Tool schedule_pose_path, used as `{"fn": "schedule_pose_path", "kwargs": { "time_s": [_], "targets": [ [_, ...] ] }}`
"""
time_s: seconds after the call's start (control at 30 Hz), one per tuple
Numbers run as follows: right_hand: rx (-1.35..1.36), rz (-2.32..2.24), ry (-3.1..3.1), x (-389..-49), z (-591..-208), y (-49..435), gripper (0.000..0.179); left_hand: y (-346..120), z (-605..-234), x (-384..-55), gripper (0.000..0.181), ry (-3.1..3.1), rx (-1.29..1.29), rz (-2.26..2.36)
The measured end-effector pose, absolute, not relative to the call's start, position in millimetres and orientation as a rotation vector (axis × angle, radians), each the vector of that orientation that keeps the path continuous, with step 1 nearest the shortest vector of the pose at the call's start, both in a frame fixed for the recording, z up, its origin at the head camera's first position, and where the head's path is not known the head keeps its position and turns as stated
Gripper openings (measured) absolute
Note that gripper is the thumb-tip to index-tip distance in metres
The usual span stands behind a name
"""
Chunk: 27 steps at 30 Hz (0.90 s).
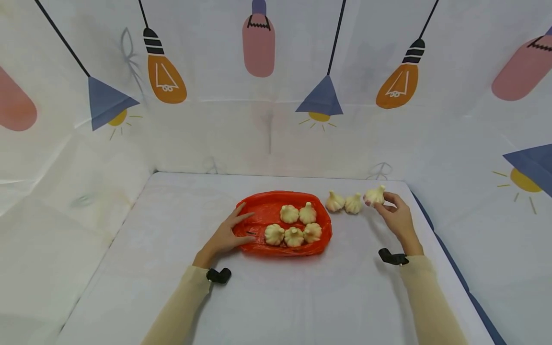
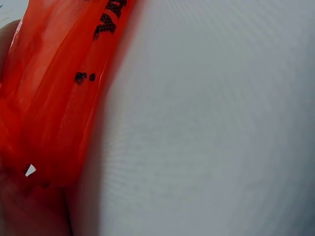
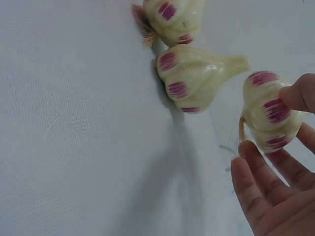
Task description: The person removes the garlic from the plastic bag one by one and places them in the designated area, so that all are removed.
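Head: right grip (image 1: 398,220) pinches garlic (image 1: 374,196), far right, beside two bulbs (image 1: 353,204); left grip (image 1: 224,235), fingers spread, touches red tray (image 1: 265,210), left rim. Seemingly mid-transfer; next calls for gentle release.

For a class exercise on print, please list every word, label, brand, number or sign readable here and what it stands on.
"YA": apparent black letters, cut off by the frame, on the shallow oval red plastic container.
Smaller black marks on it: too blurred to read.
Dark mark on it in the head view: too small to read.
No text visible on the purple-patched cream garlic bulbs or white lamp-patterned wall covering.
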State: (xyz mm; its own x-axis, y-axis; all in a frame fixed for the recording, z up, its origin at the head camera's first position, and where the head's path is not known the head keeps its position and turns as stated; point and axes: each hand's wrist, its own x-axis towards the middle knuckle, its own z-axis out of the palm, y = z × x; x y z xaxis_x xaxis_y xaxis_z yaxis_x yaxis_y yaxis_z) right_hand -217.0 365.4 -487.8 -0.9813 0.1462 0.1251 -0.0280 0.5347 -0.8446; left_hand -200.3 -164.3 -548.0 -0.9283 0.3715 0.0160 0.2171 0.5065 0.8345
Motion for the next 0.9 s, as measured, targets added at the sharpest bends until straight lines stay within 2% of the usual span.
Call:
{"fn": "schedule_pose_path", "kwargs": {
  "time_s": [0.9],
  "targets": [
    [-0.2, 1.282, -2.757, -220, -515, 369, 0.059, -163, -549, -199, 0.077, 2.558, 0.474, 1.459]
  ]
}}
